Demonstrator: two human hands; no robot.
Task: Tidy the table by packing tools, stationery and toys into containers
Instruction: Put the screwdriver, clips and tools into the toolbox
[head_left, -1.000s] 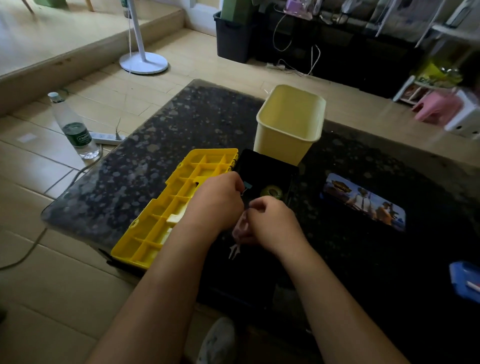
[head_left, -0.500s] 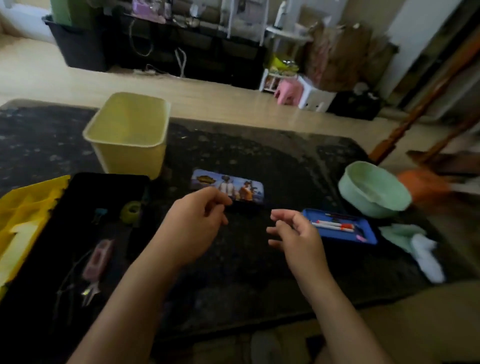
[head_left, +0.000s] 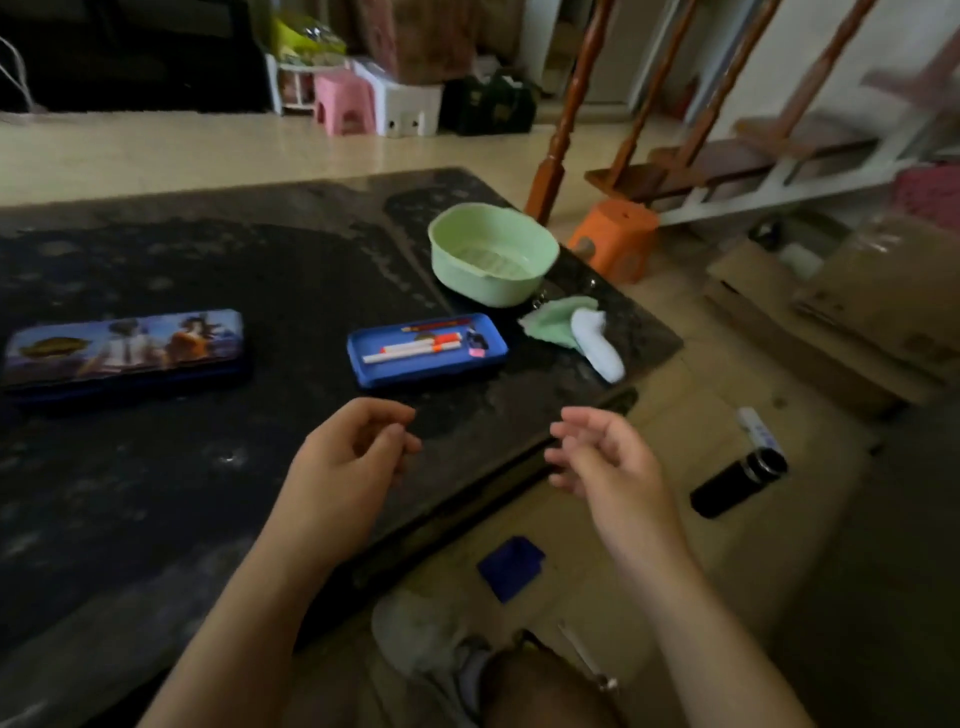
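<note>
An open blue pencil tray (head_left: 366, 369) lies on the dark table (head_left: 156, 493), holding pens and small items. Its picture-printed lid (head_left: 124, 345) lies to the left. A pale green bowl (head_left: 491, 260) stands behind the tray, with a green cloth (head_left: 553, 319) and a white object (head_left: 597, 343) beside it. My left hand (head_left: 348, 467) hovers above the table in front of the tray, fingers loosely curled, holding nothing. My right hand (head_left: 608, 457) hangs past the table's right edge, fingers relaxed and empty.
On the floor to the right lie a black cylinder (head_left: 737, 483), a marker (head_left: 761, 431), a blue square piece (head_left: 511, 566) and cardboard boxes (head_left: 857, 312). An orange stool (head_left: 615, 244) and wooden stair posts (head_left: 561, 119) stand behind the table corner.
The view has swung right, from the yellow organiser and black toolbox to the table's right end. Both hands left the toolbox and moved right, empty, towards the blue tray.
</note>
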